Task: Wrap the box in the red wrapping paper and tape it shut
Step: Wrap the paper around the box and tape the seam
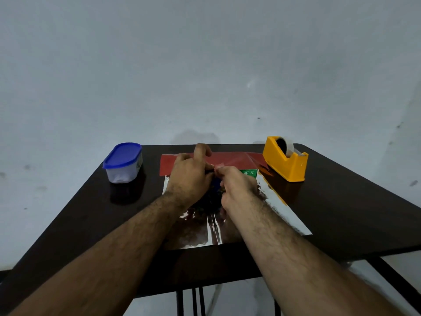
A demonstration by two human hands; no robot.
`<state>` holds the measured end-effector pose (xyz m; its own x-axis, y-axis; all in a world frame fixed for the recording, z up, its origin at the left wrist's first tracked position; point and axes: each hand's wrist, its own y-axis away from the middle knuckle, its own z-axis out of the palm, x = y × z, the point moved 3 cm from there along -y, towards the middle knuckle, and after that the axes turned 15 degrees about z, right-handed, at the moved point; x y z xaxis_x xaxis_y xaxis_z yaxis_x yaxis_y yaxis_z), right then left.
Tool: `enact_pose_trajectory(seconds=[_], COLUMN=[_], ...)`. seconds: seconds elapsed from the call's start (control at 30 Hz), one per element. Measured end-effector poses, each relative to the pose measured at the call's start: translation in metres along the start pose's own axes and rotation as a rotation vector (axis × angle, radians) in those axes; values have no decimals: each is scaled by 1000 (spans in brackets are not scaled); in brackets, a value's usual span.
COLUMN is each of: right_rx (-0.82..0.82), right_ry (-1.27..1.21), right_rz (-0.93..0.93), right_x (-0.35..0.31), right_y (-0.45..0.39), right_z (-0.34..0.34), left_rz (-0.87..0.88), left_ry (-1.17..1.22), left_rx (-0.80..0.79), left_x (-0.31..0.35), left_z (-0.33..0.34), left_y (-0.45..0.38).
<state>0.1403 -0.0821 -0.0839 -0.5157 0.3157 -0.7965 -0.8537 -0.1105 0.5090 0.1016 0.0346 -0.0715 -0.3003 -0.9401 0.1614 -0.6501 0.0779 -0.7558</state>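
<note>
The red wrapping paper (230, 159) lies on the dark table, silver underside up toward me, its far edge folded over so the red side shows. The box (248, 172) sits on it, mostly hidden by my hands; only a green-and-white corner shows. My left hand (190, 173) rests on the box and holds the red flap down, fingers curled. My right hand (237, 184) meets it in the middle, its fingertips pinching the flap's edge. A yellow tape dispenser (286, 161) with a roll of clear tape stands to the right of the paper.
A clear container with a blue lid (123, 163) stands at the back left of the dark table (79, 215). A grey wall rises right behind the table. The table's front edge (205, 290) lies under my forearms.
</note>
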Motion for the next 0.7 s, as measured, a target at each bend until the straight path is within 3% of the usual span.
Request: enact_pose_trajectory(seconds=[0.27,0.7], right_rx=[45,-35], right_ry=[43,229], right_rz=[41,106], right_x=[0,-9], right_y=[-10,-20], right_z=[4,6], left_rz=[3,-4], left_ry=[-30,-42], left_rx=[-26,-48], left_x=[3,-1], left_z=[-3,-3], left_y=[0,-4])
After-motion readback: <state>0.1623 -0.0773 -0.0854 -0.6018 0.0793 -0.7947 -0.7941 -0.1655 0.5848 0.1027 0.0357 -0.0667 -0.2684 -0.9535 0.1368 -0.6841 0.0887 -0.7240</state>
